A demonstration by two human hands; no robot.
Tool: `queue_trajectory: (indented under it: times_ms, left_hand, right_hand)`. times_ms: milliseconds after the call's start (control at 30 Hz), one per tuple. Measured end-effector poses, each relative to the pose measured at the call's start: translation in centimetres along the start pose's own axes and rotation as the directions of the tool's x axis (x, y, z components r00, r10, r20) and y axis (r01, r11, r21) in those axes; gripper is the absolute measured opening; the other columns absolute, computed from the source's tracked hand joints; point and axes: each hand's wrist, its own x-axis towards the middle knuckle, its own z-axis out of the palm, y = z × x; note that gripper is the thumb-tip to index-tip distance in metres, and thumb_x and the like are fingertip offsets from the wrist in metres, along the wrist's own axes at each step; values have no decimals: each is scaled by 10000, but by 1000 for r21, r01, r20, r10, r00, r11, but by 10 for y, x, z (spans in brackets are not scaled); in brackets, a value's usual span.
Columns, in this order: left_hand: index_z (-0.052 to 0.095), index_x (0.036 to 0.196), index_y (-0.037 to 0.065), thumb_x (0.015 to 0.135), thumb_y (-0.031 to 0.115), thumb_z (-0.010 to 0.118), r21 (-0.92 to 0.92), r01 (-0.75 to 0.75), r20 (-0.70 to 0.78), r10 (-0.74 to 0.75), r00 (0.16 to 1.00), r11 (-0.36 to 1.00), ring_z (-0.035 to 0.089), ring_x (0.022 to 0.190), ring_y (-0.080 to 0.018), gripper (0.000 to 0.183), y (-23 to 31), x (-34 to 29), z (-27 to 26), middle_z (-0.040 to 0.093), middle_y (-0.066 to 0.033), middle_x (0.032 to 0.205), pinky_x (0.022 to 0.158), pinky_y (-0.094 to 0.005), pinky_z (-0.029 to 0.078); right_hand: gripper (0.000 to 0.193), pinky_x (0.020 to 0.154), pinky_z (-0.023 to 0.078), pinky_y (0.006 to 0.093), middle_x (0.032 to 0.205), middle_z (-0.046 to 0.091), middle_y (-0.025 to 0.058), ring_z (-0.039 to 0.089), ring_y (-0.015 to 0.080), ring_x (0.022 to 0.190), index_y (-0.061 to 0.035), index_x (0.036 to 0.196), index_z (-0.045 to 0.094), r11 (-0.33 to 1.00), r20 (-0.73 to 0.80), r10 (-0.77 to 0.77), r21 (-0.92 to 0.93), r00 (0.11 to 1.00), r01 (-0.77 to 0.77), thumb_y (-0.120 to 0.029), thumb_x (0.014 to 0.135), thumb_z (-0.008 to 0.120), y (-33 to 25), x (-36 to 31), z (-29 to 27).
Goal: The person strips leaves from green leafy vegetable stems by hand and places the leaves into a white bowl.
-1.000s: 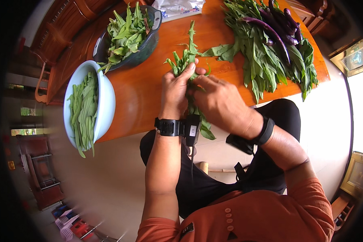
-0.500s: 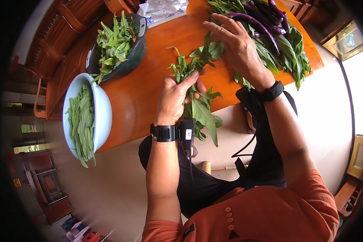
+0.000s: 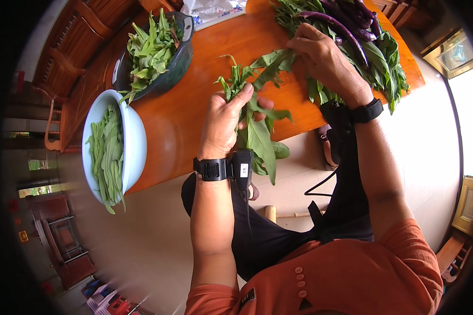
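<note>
My left hand (image 3: 220, 123) is closed round a small bunch of leafy green stems (image 3: 260, 139) above the table's front edge, its thumb on top. Long lobed leaves hang below the fist, and short tips stick up above it. Out to the right, a leaf (image 3: 276, 62) of that bunch stretches to my right hand (image 3: 328, 65), whose thumb and fingers pinch its far end. Just beyond my right hand lies a heap of uncut greens (image 3: 376, 60) with several purple eggplants (image 3: 333, 26) on top.
On the left, a pale blue bowl (image 3: 136, 147) holds long green leaves, overhanging the wooden table's (image 3: 165, 126) edge. Behind it stands a dark basin (image 3: 180, 65) full of torn greens. A white plastic package (image 3: 213, 13) lies at the back. Wooden chairs (image 3: 71, 63) stand left.
My right hand has gone from spread fingers above the leaf to a pinch on its end. The left hand keeps its hold on the bunch, almost unmoved.
</note>
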Motion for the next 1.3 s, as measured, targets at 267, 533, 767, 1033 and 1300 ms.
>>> queue_trajectory:
  times_ms: [267,533,767,1033,1300]
  left_hand:
    - [725,1073,49,952,358,705,161,-116,-220,150,964,980,660,715,-56,333,4,0,-6,746,-29,917,490,-200,343]
    - [702,1016,20,1000,279,637,183,-107,-6,110,994,977,637,611,-94,268,1,-6,18,684,-24,761,517,-223,384]
    - [696,948,72,992,319,627,274,-128,21,127,992,953,594,538,-66,260,1,-3,12,663,-6,665,458,-210,300]
    - [689,918,74,1003,291,604,160,-109,5,110,994,981,589,517,-100,248,0,-7,14,659,-14,646,494,-225,331]
    - [691,946,58,1017,329,589,93,-74,-30,77,997,993,604,533,-107,297,-1,-15,8,673,-31,667,491,-234,351]
  right_hand:
    - [311,744,530,435,943,608,182,623,393,867,40,1020,644,989,112,-101,123,989,87,101,717,605,-18,5,-4]
    - [182,740,542,435,927,619,170,636,377,854,19,953,615,980,38,-197,7,980,197,11,772,626,-32,4,30]
    - [180,629,528,451,781,590,168,639,394,729,-3,803,532,995,-50,96,31,994,-95,-77,777,694,-44,-5,58]
    - [242,552,456,272,739,622,41,531,93,599,54,938,654,354,322,605,711,728,-608,-170,983,574,-53,3,43]
    - [154,682,513,333,794,674,122,632,161,709,70,959,675,625,255,467,582,847,-520,-78,930,649,-70,2,46]
